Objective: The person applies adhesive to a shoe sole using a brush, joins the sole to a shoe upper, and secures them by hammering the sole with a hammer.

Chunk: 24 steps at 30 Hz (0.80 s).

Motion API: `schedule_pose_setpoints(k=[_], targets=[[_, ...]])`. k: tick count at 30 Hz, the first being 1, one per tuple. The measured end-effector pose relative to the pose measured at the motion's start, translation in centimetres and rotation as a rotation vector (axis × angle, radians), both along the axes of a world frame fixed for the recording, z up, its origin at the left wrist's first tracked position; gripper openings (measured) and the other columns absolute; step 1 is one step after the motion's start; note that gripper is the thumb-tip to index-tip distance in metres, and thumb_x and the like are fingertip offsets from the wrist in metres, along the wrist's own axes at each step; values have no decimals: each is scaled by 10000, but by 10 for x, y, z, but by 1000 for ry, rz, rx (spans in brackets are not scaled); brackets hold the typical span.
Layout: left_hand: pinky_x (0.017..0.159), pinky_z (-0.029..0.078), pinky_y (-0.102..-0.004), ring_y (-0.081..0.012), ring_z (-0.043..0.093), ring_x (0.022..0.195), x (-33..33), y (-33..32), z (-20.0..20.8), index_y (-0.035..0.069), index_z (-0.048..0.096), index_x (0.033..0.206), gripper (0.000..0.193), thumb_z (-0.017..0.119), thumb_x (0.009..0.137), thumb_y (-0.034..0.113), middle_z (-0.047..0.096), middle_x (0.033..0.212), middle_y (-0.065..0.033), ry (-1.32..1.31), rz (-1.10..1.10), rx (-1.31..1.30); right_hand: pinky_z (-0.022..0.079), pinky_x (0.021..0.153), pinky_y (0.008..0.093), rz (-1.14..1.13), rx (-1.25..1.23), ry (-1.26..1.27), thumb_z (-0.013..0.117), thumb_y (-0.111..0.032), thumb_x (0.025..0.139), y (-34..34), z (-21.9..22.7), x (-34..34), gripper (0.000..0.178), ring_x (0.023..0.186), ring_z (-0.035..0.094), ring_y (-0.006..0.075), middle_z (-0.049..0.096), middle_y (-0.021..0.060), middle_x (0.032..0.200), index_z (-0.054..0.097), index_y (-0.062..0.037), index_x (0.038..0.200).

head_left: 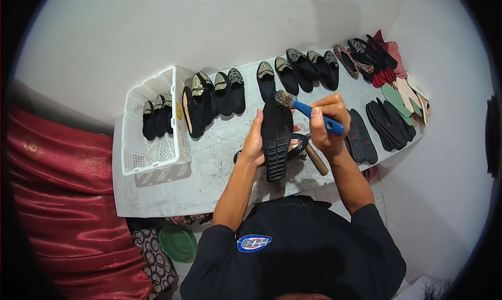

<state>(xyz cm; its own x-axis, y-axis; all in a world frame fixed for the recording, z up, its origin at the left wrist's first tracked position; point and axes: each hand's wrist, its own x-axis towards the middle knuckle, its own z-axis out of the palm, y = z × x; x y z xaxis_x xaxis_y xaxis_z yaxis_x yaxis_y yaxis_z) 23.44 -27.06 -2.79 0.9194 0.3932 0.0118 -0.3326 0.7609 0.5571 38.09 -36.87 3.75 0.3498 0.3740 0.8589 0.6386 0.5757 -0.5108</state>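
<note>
My left hand (254, 142) grips a black shoe (277, 123) with its underside turned up and its ridged heel (276, 156) toward me. In my right hand (328, 125) is a blue-handled paintbrush (304, 108). Its worn bristles touch the sole near the toe end. Below my hands a wooden-handled hammer (317, 161) lies on the table; its head is mostly hidden. Another dark shoe (298, 144) lies partly covered beneath the held one.
On the white table (219, 164), a white plastic basket (180, 138) holds several black shoes. More patterned black shoes (223, 93) line the wall side. Black soles (389, 123) and green insoles (396, 100) lie at right. A red curtain (63, 195) hangs left; a green basin (178, 243) sits below.
</note>
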Motion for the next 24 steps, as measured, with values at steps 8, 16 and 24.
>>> schedule_pose_setpoints(k=[8,16,24], targets=[[814,603,-442,-311,662,1030,-4,4,-8,-1,477,1339,791,321,953,673,619,1155,-256,174,200,92,438,548,303,31,-92,43,586,0,836,-18,-28,-3,77,597,549,190,586,119,738,523,-17,797],[800,612,-445,-322,637,1075,-11,3,4,-12,461,1344,713,326,993,593,598,1200,-214,114,122,15,480,551,319,-44,13,-118,621,12,822,-2,-11,-10,76,600,589,216,605,128,781,550,-13,833],[764,621,-454,-324,711,872,-6,6,-16,-10,488,1314,785,366,943,671,645,1095,-228,275,117,92,458,516,316,-19,-40,-100,623,-1,835,-1,-24,-4,69,558,562,206,600,135,768,554,-1,830]])
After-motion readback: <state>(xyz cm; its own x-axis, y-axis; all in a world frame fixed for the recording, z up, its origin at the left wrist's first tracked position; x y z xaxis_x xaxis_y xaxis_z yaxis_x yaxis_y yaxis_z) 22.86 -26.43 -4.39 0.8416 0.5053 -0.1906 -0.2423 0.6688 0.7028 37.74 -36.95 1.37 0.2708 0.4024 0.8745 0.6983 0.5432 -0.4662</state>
